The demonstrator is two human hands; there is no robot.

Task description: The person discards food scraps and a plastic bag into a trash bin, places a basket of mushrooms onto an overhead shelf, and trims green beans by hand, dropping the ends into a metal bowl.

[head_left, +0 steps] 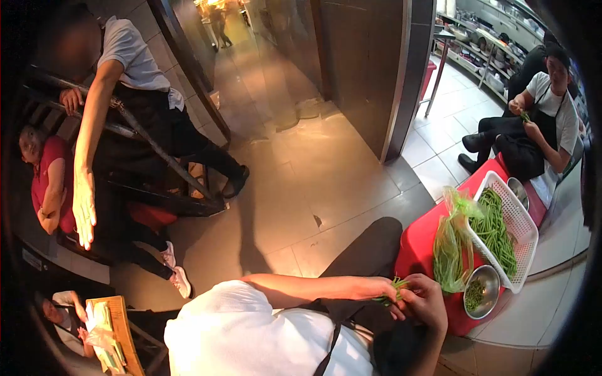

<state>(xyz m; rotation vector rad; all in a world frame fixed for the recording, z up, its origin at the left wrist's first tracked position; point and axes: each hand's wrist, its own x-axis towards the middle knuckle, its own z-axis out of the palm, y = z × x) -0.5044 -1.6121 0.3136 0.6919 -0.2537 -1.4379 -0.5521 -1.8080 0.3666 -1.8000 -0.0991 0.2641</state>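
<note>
My left hand (379, 291) is closed around a small bunch of green beans (399, 287). Against it, my right hand (427, 302) pinches at the bunch with bent fingers, partly hiding the beans. Just right of my hands, a metal bowl (493, 303) holds small green bits. Behind the bowl, a white plastic basket (525, 274) is filled with long green beans (494, 229). A translucent green plastic bag (449, 254) lies against the basket's left side. All three rest on a red surface (411, 244).
Across the basket sits a person (555, 103) handling greens, near another metal bowl (518, 192). At left, a person (135, 56) stretches an arm over a metal railing (135, 122); another sits in red (53, 169). Lower left, someone works at a wooden board (128, 338). A doorway stands ahead.
</note>
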